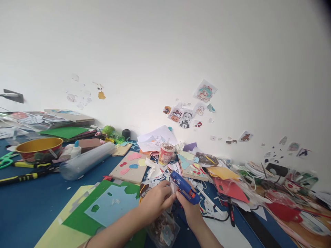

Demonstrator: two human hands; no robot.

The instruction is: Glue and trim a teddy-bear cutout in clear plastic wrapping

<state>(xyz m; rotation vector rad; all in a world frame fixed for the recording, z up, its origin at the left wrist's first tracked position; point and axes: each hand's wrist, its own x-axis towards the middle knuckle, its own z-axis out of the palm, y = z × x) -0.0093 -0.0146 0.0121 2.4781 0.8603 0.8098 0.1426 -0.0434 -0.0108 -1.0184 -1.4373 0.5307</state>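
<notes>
The blue table (23, 206) holds an illegibly printed cup (166, 154); left hand (157, 197) pinches pale material (173, 187), right hand (189, 207) grips a glue gun (183, 185).

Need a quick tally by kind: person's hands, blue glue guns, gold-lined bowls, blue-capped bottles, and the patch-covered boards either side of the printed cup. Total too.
Hands: 2 (left hand, right hand)
Blue glue gun: 1
Gold-lined bowl: 1
Blue-capped bottle: 1
Patch-covered boards: 2 (left board, right board)
Total: 7
</notes>
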